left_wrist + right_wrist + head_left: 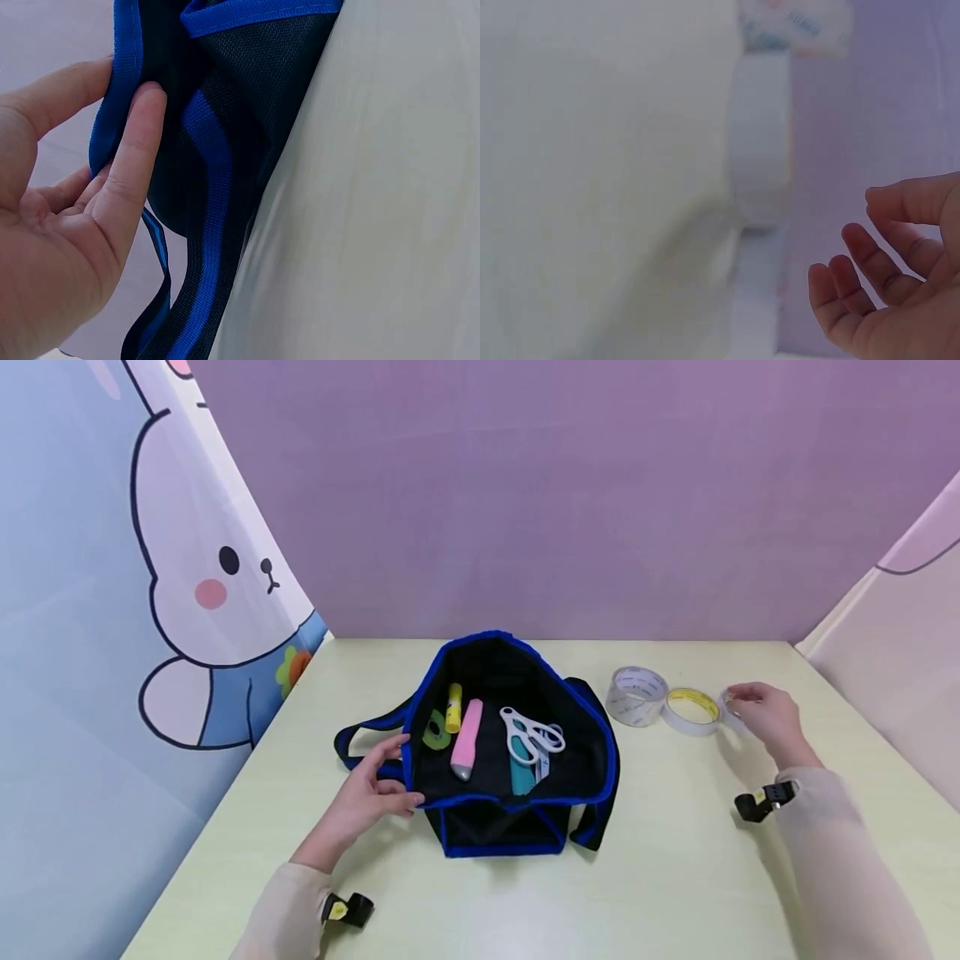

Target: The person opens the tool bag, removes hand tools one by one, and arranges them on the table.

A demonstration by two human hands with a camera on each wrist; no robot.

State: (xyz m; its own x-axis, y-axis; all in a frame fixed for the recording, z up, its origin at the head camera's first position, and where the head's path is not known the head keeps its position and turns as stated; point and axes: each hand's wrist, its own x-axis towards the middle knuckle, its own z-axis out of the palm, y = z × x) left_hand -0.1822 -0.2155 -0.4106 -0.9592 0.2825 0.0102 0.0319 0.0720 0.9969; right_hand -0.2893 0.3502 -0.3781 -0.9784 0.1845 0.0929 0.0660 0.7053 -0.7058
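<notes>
Toward the surface's far right corner, the right hand, apparently empty, hung by the end tape roll, contact unclear; the left hand pinched the bag's rim. Clumsy grasping risked nudging the adjacent roll; a slackened pinch, the bag's collapse.

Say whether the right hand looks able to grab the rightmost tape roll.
Likely yes: the right hand is close and empty, with nothing visible between it and the rightmost tape roll.
</notes>
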